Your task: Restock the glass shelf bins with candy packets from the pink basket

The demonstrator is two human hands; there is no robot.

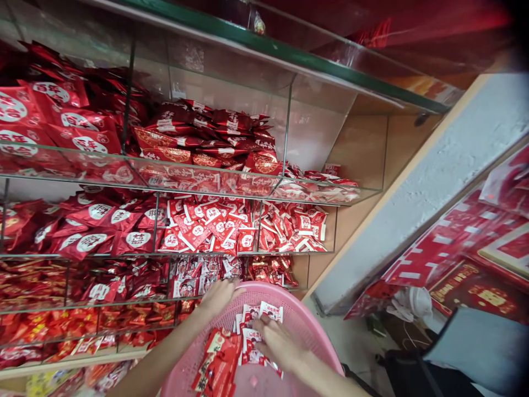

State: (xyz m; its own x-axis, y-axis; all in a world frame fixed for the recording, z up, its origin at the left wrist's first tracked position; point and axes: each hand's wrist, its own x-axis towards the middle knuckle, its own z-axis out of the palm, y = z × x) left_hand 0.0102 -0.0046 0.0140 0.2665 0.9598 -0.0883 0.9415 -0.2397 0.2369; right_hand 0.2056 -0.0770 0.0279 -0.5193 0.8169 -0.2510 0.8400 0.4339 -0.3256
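A pink plastic basket [318, 325] with a perforated wall is in front of me at the bottom of the view. My left hand [219, 299] is closed over its far left rim. Inside the basket, my right hand [278, 339] has its fingers curled on small white-and-red snack packets [250, 348]. Another white-and-red packet [273, 311] lies just beyond those fingers. Longer red packets [218, 361] are piled in the basket's left part, apart from my right hand. Part of the basket bottom shows below the packets.
Glass shelves [231, 190] with dividers stand ahead, filled with red packets [206, 226] and larger red bags [88, 124]. A green-edged glass shelf [268, 47] crosses overhead. At the right are a pale wall post [372, 231], red printed goods [450, 237] and a dark chair-like object [413, 369].
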